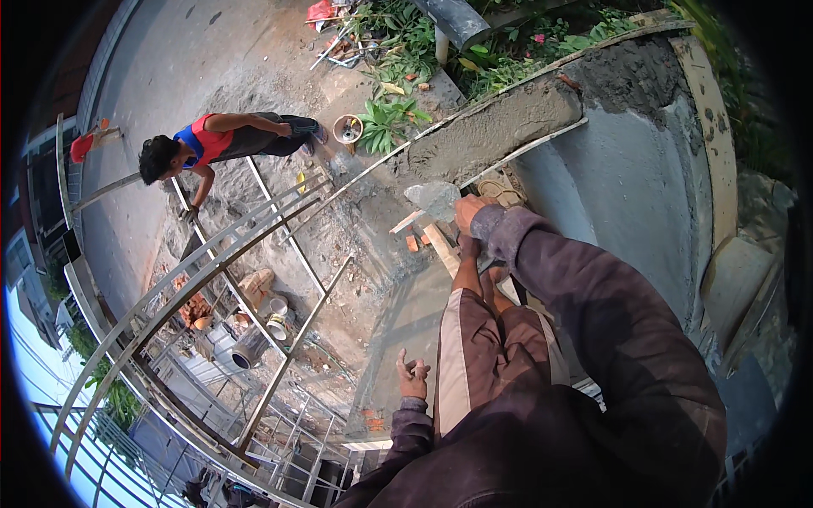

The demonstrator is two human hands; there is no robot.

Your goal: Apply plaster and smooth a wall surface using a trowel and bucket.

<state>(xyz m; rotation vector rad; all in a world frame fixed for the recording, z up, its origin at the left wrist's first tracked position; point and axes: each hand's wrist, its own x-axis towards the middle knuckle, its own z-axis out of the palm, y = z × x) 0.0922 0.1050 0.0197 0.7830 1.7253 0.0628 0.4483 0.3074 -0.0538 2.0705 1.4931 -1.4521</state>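
In my right hand (471, 212) is a trowel (434, 200), its broad blade smeared with grey mortar and pointing left. The blade hovers just below a strip of wet mortar (500, 131) that runs along the top of a wall, edged by thin boards. Part of the strip is smooth; at its far right end the mortar (631, 74) is darker and rough. My left hand (412, 375) hangs free near my thigh with its fingers apart and nothing in it. The trowel's handle is mostly hidden by my right fingers.
A smooth grey curved surface (635, 186) lies to the right, bordered by a board (710, 127). A co-worker (212, 140) bends over a metal frame (288, 216) at left. A bucket (348, 129), brick pieces (412, 243) and a wooden plank (442, 247) lie about.
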